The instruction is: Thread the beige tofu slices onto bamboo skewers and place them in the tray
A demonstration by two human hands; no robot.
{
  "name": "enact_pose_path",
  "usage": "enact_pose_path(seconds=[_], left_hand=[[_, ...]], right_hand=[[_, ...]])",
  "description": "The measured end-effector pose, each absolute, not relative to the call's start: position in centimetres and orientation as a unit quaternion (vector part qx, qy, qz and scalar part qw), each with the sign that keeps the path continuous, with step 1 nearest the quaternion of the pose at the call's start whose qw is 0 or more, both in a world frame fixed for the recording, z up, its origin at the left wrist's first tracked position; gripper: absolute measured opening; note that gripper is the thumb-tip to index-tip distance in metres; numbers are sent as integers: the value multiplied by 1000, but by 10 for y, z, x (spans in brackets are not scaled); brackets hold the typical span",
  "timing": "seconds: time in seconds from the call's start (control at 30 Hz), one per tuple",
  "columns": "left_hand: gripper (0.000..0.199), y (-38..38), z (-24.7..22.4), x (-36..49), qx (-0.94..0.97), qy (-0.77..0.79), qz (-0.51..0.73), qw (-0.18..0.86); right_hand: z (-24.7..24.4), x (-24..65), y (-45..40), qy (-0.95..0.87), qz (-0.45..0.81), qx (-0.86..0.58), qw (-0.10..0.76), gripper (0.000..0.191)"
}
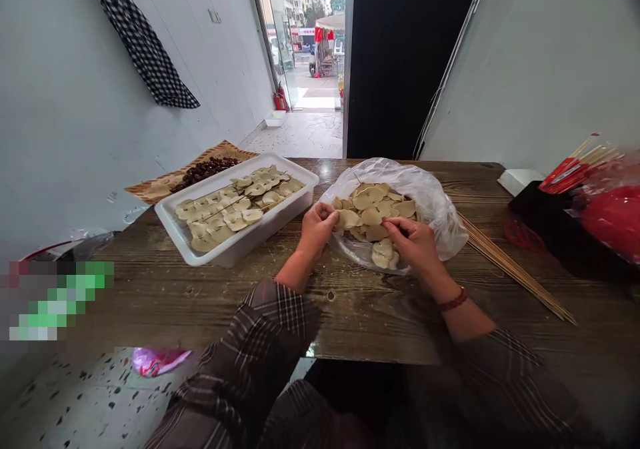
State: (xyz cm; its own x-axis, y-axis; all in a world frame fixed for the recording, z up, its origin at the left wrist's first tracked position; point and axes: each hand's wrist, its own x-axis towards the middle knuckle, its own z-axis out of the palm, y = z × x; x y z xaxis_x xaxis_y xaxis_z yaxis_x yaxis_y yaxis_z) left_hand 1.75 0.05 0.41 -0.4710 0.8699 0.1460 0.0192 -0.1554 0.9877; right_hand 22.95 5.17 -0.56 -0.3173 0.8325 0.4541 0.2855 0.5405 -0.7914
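Note:
My left hand [319, 227] is closed in a pinch at the edge of a pale round slice [349, 219] that looks like potato. My right hand [414, 239] pinches another thin slice [371, 217] beside it. Whether a skewer runs through these two slices is hidden. Both hands are over a clear plastic bag [440, 202], opened out around a heap of similar slices [385, 202]. To the left, a white rectangular tub [233, 257] holds rows of slices threaded on skewers [240, 205].
Bare bamboo skewers [520, 272] lie right of the bag on the dark wooden table [280, 302]. A black box [555, 222] with red-wrapped sticks stands at the right edge. Behind the tub, dark reddish-brown pieces [207, 171] rest on a patterned sheet [150, 187].

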Motion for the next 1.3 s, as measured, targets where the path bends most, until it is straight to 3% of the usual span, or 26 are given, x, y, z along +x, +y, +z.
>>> enact_pose_path(seconds=[0.2, 0.4, 0.9, 1.3], left_hand=[[33, -1, 7, 15, 300, 493, 691, 435], [31, -1, 10, 13, 262, 458, 693, 491], [20, 1, 19, -3, 213, 444, 777, 393], [23, 2, 17, -6, 218, 433, 791, 373]], right_hand=[[-4, 230, 49, -758, 302, -364, 448, 28], [-1, 231, 46, -749, 315, -366, 454, 29], [5, 230, 35, -838, 306, -280, 354, 23], [1, 230, 36, -855, 278, -273, 341, 22]])
